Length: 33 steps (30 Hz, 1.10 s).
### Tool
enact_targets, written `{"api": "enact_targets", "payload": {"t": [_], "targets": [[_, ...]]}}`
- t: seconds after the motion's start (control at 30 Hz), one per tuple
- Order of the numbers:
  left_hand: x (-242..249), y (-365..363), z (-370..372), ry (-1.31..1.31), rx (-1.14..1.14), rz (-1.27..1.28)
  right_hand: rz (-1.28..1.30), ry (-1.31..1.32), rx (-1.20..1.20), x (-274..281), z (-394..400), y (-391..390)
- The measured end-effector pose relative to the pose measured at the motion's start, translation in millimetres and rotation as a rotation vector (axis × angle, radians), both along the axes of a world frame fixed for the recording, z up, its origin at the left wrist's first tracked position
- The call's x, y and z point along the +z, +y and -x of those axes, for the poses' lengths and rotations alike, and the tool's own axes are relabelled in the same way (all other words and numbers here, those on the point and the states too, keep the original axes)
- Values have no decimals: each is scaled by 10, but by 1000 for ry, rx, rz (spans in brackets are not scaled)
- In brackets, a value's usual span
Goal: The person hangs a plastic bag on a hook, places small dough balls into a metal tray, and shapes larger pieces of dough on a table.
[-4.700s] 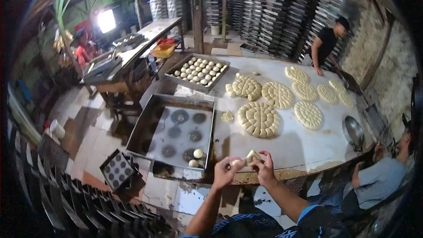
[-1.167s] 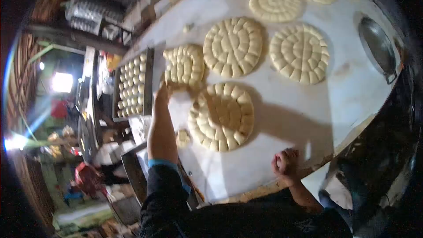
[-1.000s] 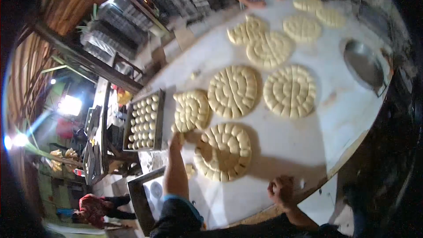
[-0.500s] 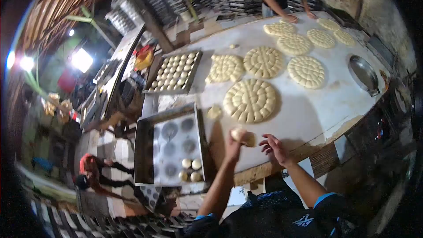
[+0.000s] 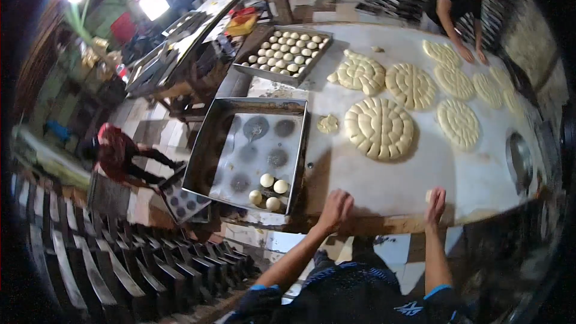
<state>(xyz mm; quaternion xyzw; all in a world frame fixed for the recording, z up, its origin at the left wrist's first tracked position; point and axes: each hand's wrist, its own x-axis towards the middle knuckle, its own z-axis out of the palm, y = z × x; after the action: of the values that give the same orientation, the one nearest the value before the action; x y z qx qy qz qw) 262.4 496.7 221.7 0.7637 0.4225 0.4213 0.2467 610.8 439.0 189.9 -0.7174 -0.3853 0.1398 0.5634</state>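
My left hand [image 5: 337,210] is closed over the near edge of the table [image 5: 372,189], its fingers curled; whatever it may hold is hidden. Farther right, my right hand [image 5: 437,207] is closed, and a small pale piece of dough [image 5: 428,195] shows at its fingers. Beyond my hands lies a big round of dough [image 5: 380,129], cut into many segments. To the left, a deep metal tray [image 5: 303,138] holds several dough balls [image 5: 273,204] in its near right corner. A small flat dough scrap [image 5: 327,123] rests between tray and round.
More cut dough rounds [image 5: 411,86] cover the table's far side. A tray filled with dough balls [image 5: 288,53] stands behind the near tray. A metal pan [image 5: 518,162] lies at right. One person [image 5: 461,9] works at the far end; another [image 5: 120,153] handles a tray at left.
My hands have moved apart and closer to the table's edge. The dough seen in my left hand no longer shows there. My right hand, spread before, is now closed. The view has shifted.
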Motion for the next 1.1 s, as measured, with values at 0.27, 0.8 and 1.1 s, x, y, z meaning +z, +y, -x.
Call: {"api": "enact_targets", "payload": {"t": [0.27,0.8,1.1], "targets": [[17,986,-721,438,242,-5,126,-680,340,301,-612,822],[28,1108,-1125,376,337,40,179,-579,486,261,-433,1364],[-17,774,-193,742,151,38,204,-831,517,237,-1127,1255]]}}
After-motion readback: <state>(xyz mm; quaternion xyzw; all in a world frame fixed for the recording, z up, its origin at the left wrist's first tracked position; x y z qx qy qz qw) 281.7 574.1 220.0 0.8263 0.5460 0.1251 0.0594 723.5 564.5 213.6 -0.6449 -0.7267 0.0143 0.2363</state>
